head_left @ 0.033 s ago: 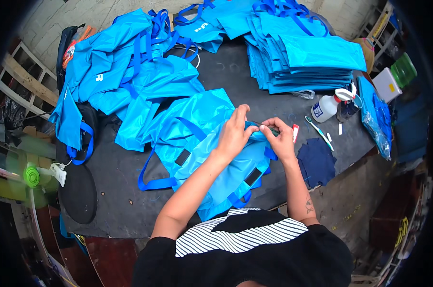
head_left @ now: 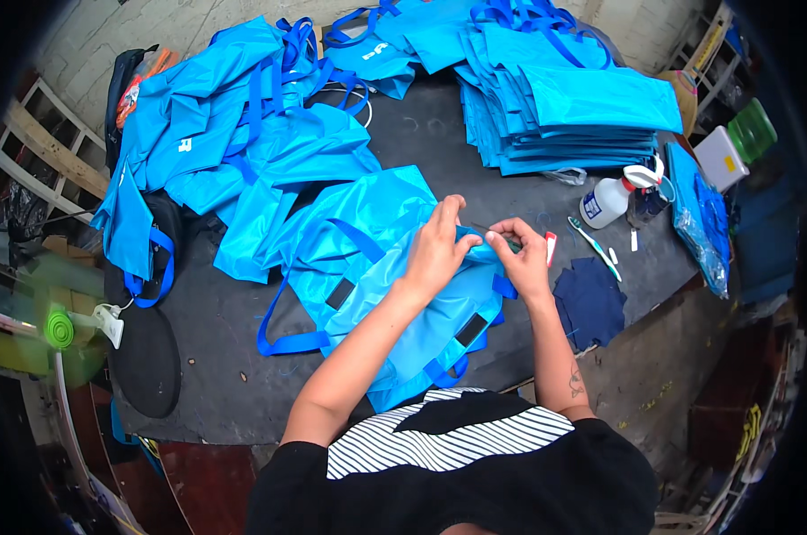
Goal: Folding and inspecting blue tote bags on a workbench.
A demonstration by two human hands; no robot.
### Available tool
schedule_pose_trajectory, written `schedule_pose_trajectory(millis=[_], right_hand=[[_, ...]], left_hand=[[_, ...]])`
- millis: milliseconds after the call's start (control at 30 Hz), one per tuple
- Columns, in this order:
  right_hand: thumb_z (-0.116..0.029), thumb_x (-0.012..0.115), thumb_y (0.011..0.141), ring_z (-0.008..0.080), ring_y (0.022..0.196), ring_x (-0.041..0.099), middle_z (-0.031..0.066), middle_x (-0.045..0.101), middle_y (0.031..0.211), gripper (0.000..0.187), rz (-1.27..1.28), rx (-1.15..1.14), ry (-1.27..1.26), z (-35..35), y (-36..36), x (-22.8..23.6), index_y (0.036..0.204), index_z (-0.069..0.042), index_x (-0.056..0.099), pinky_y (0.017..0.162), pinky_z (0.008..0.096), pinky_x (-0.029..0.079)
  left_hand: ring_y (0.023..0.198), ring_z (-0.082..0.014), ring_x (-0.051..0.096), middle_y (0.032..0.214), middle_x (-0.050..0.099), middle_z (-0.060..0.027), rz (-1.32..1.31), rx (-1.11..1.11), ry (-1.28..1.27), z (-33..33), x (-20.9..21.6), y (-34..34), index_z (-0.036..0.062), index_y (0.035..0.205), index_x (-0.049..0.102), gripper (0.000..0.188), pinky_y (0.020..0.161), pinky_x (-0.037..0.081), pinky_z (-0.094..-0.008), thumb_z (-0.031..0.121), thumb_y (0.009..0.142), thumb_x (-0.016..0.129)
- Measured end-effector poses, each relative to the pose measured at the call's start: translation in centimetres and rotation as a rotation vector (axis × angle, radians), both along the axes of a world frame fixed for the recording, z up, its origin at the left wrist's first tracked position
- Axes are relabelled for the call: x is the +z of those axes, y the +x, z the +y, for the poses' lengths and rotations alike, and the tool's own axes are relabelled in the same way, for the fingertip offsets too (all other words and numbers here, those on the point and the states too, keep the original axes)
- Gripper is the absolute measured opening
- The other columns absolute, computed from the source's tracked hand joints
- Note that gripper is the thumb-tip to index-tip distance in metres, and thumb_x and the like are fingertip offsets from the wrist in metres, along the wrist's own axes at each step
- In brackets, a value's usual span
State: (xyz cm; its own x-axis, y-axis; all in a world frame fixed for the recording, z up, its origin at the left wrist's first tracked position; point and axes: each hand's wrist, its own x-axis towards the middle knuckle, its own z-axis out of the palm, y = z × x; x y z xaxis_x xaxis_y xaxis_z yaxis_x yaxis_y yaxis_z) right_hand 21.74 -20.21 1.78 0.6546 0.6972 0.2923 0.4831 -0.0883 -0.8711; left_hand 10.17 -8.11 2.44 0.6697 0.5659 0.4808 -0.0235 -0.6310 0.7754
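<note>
A light-blue tote bag lies rumpled before me, with darker blue straps and two black patches on it. My left hand pinches the bag's upper edge between thumb and fingers. Close beside it, my right hand is closed round a small, thin tool with a dark green handle, mostly hidden by the fingers. Its slim tip points toward my left fingertips, at the bag's edge. Whether the tip touches the fabric I cannot tell.
A pile of blue bags covers the far left; a folded stack stands far right. To the right are a spray bottle, a toothbrush and navy cloth pieces. A small fan blurs at the left.
</note>
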Motion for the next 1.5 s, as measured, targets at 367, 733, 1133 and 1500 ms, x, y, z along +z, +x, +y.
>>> schedule_pose_trajectory(millis=[367,733,1133,1500], right_hand=[[0.004,0.07,0.077,0.0088,0.079,0.059,0.0044,0.063,0.087,0.039,0.569,0.167,0.221,0.5,1.6,-0.6,0.112,0.0,0.053,0.072,0.0213,0.047],[0.007,0.068,0.077,0.0088,0.083,0.06,0.0048,0.064,0.091,0.034,0.363,0.029,0.287,1.6,2.7,-4.6,0.108,0.0,0.055,0.075,0.0209,0.048],[-0.011,0.07,0.08,0.0098,0.074,0.058,0.0045,0.06,0.081,0.016,-0.196,-0.178,0.165,0.8,-1.2,3.1,0.091,-0.001,0.063,0.065,0.024,0.046],[-0.017,0.075,0.073,0.024,0.064,0.062,0.0065,0.06,0.072,0.017,-0.716,-0.224,-0.048,0.3,-1.8,4.7,0.077,-0.005,0.065,0.055,0.0327,0.047]], left_hand=[[0.092,-0.0241,0.059,0.109,0.057,-0.0126,0.079,0.188,0.045,2.7,1.1,-1.8,0.006,0.122,0.052,0.064,0.081,0.048,-0.0336,0.021,0.067,0.081],[0.087,-0.0288,0.056,0.086,0.061,-0.0101,0.205,0.024,0.031,2.3,1.3,-0.9,0.0038,0.087,0.062,0.038,0.077,0.043,-0.0379,0.02,0.06,0.083],[0.08,-0.0259,0.048,0.079,0.05,-0.0052,-0.028,0.228,0.576,0.0,0.0,0.2,0.0099,0.078,0.053,0.021,0.074,0.033,-0.0387,0.002,0.064,0.067],[0.076,-0.024,0.046,0.075,0.046,-0.0053,-0.063,0.223,0.662,-0.1,0.2,0.7,0.01,0.074,0.051,0.013,0.071,0.033,-0.0369,0.003,0.069,0.061]])
